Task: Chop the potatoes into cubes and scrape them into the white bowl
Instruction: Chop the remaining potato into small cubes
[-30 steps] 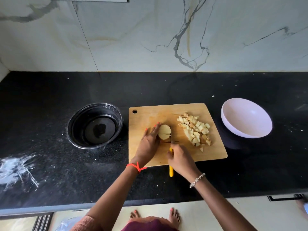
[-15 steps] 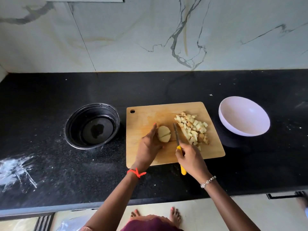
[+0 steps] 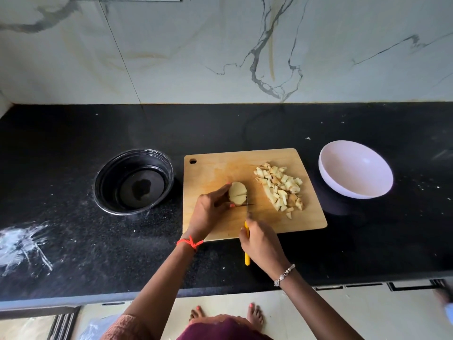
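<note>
Knife back against potato

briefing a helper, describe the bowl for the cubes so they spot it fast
On the black counter, look right of the wooden cutting board. The white bowl sits there, empty and pale, unlike the dark bowl left of the board.

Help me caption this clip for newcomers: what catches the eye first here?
The wooden cutting board mid-counter draws the eye: the left hand holds a partly cut potato half while the right hand grips a yellow-handled knife against it. Potato cubes pile on the board's right side; the empty white bowl stands to its right.
</note>
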